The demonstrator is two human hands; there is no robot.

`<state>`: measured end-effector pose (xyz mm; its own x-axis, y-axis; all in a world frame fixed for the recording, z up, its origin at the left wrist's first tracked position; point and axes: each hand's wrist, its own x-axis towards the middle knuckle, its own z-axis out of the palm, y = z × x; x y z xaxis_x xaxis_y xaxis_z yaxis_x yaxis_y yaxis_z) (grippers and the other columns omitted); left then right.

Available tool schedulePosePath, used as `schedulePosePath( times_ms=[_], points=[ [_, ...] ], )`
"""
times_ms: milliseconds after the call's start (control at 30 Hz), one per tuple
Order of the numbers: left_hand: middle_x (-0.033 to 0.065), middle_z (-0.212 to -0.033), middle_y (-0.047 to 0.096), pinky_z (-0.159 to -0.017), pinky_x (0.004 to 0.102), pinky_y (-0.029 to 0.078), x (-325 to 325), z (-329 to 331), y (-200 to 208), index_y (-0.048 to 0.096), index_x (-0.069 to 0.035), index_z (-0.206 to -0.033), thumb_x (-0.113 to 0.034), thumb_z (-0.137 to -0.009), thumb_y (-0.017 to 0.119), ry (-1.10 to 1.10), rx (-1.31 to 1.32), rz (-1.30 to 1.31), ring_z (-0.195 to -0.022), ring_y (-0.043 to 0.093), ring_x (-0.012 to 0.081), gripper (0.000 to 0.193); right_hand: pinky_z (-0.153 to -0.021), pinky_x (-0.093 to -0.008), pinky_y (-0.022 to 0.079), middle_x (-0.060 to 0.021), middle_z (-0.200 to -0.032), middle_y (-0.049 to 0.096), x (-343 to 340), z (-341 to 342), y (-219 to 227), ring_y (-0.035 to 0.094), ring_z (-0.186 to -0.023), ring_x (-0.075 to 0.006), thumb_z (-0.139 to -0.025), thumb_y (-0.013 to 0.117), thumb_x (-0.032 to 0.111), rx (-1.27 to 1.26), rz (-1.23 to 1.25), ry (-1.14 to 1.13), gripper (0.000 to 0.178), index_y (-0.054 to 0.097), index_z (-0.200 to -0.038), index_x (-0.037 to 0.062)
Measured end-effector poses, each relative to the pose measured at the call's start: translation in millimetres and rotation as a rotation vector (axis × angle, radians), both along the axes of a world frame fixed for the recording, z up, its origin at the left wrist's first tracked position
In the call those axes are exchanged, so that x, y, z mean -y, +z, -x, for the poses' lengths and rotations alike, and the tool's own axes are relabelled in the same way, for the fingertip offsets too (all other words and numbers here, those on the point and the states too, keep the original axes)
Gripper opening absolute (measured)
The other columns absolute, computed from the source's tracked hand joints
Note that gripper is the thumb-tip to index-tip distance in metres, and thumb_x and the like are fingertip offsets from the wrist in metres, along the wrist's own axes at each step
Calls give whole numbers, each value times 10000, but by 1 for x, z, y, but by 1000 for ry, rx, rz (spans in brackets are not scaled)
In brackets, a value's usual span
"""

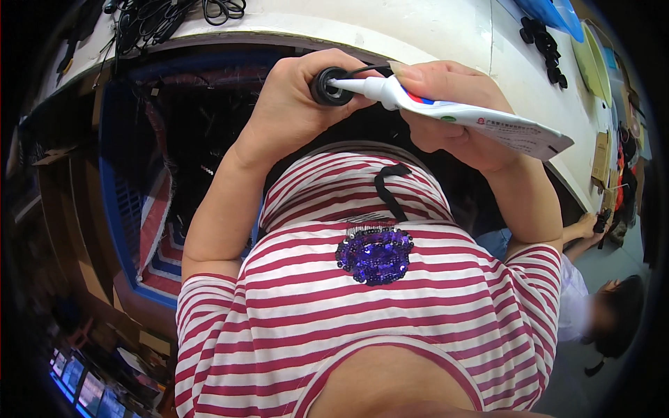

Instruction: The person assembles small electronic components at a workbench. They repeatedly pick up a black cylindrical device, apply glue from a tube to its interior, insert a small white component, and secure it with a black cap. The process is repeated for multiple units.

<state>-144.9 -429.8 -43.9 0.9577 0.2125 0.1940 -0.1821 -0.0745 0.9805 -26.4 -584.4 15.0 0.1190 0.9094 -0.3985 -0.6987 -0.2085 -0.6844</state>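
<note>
My left hand (296, 104) is closed around a small round black part (329, 88) with a thin black cable running off it. My right hand (453, 115) grips a white squeeze tube (481, 122) with a red and blue end. The tube's white nozzle is pressed into the middle of the black part. Both hands are held up close in front of my chest, just below the edge of a white table (432, 31). A second black cable hangs against my red and white striped shirt (390, 188).
A blue plastic crate (115, 209) with dark contents stands under the table at the left. Tangled black cables (153, 17) and several small black parts (547, 45) lie on the tabletop. Another person (592, 306) sits at the lower right, a hand at the table edge.
</note>
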Motion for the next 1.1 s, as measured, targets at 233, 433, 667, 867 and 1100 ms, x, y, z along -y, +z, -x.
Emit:
schedulePosePath(
  times_ms=[233, 433, 667, 867, 1100],
  points=[
    [48, -793, 654, -650, 207, 474, 2, -10, 10, 648, -5, -877, -18, -708, 705, 17, -85, 63, -721, 596, 94, 179, -352, -187, 208, 7, -514, 412, 2, -13, 2, 302, -385, -41, -891, 515, 234, -43, 109, 83, 279, 526, -796, -28],
    [1, -800, 514, -602, 184, 400, -1, -19, 20, 570, -10, -1035, -70, -682, 724, 27, -194, 183, -710, 474, 47, 390, -442, -204, 289, 8, -605, 484, 9, -62, 6, 393, -480, -41, -895, 496, 232, 360, -75, -119, 234, 547, -828, 13],
    [67, -913, 450, -606, 227, 322, 1, -25, 12, 380, 4, -1235, -326, -831, 599, -113, 2, 447, -674, 402, 102, 566, -531, -200, 365, 30, -644, 504, -14, -191, -34, 423, -576, -47, -896, 499, 330, 1332, 307, -392, 342, 601, -824, 12],
    [64, -883, 539, -599, 177, 375, 3, -24, 13, 410, -4, -1259, -60, -802, 590, -78, -23, 372, -700, 456, 66, 495, -661, -332, 449, -101, -777, 625, -30, -194, -19, 591, -724, -231, -855, 506, 447, 1944, 756, -207, 428, 604, -871, 31],
    [91, -888, 543, -556, 202, 360, -5, -20, 12, 395, -20, -1273, -89, -792, 638, 64, 55, 367, -619, 446, 91, 543, -659, -284, 446, -79, -725, 600, -1, -54, 22, 579, -718, -152, -852, 547, 228, 929, 156, 476, 217, 608, -843, 20]
  ],
)
